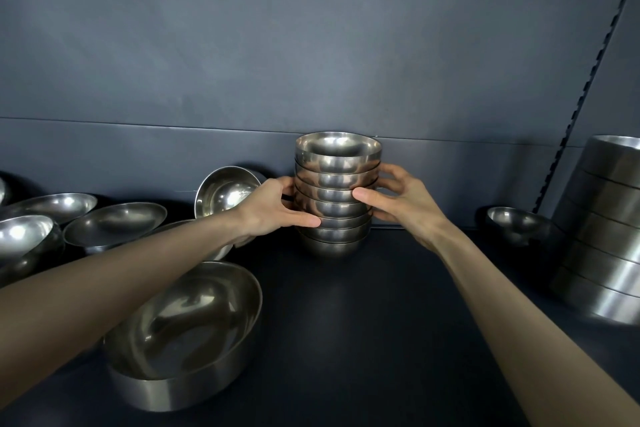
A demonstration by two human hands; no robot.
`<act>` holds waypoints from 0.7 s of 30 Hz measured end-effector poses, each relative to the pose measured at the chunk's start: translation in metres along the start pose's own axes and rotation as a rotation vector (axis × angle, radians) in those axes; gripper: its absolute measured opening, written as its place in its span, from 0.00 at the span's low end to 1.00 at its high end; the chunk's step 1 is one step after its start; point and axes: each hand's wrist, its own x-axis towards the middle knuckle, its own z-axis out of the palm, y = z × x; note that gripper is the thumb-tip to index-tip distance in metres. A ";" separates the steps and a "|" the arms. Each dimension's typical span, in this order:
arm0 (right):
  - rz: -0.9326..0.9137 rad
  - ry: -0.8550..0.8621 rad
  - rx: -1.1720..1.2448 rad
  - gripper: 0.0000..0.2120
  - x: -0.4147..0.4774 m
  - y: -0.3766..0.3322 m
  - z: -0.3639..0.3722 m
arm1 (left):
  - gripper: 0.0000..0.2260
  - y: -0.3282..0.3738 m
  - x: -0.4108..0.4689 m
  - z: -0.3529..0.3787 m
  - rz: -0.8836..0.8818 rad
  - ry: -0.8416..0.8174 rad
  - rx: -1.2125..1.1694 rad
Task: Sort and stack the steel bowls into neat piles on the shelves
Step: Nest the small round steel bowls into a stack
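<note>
While left hand (277, 208) and right hand (398, 204) grip nested bowl stack (337, 180), shiny rounded steel

Dark blue-grey back panel (311, 45) filling 12 o'clock, matte and faintly scuffed. Crossed by 1 horizontal seam (138, 125) running from 9 o'clock toward 3 o'clock. At 2 o'clock, 1 black notched upright strip (588, 87), slanting down leftward.
</note>
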 end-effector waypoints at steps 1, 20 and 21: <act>0.000 -0.002 -0.007 0.36 0.000 0.000 0.000 | 0.16 0.000 0.000 0.000 -0.003 -0.006 -0.002; -0.012 -0.040 -0.330 0.45 0.000 0.021 0.002 | 0.36 0.038 0.015 -0.010 0.097 0.159 -0.074; -0.017 -0.034 -0.333 0.45 0.000 0.021 0.003 | 0.30 0.038 0.015 -0.010 0.106 0.158 -0.070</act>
